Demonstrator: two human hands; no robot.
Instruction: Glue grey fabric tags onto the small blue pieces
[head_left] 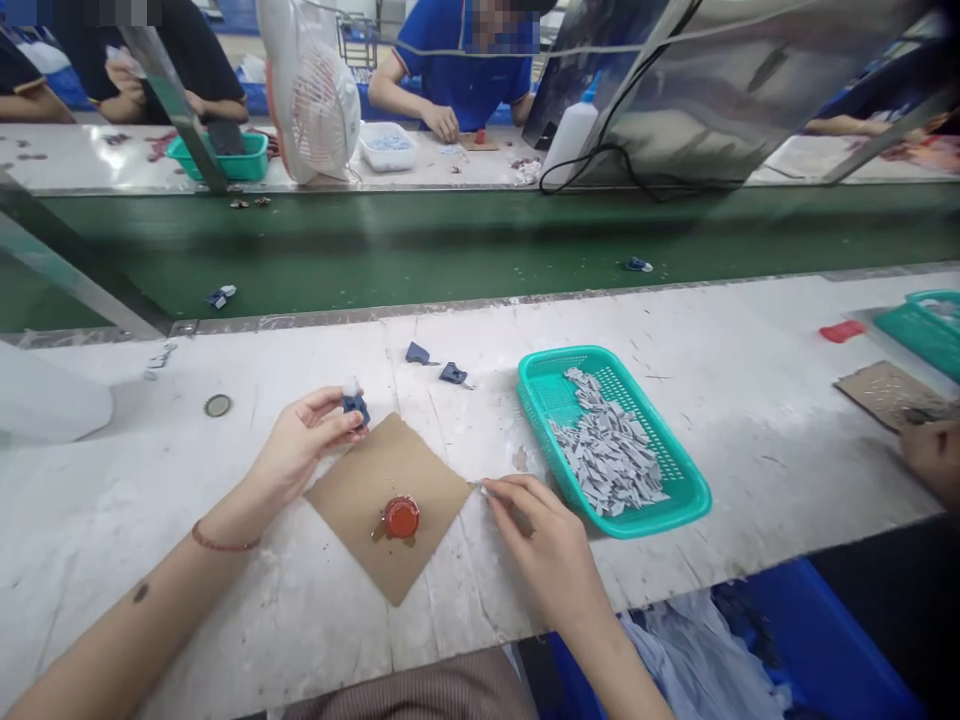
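My left hand (311,435) pinches a small dark-blue plastic part (356,408) with a whitish tip, held above the bench. My right hand (536,530) has its thumb and forefinger pinched on a tiny pale piece (480,488), at the right corner of a square of brown cardboard (435,470). On that cardboard sits a round red cap (401,517) with wet-looking amber liquid in and around it. Right of my right hand, a green plastic basket (536,400) holds a heap of small grey flat pieces (615,460). Two more dark-blue parts (453,374) lie beyond the cardboard.
A bottle cap (217,405) lies at left, near a white container (52,395). Behind the white bench runs a green conveyor belt (420,250) carrying a few small parts. Co-workers sit across it. At right are another person's hand (930,455), cardboard (885,395) and a green basket (919,335).
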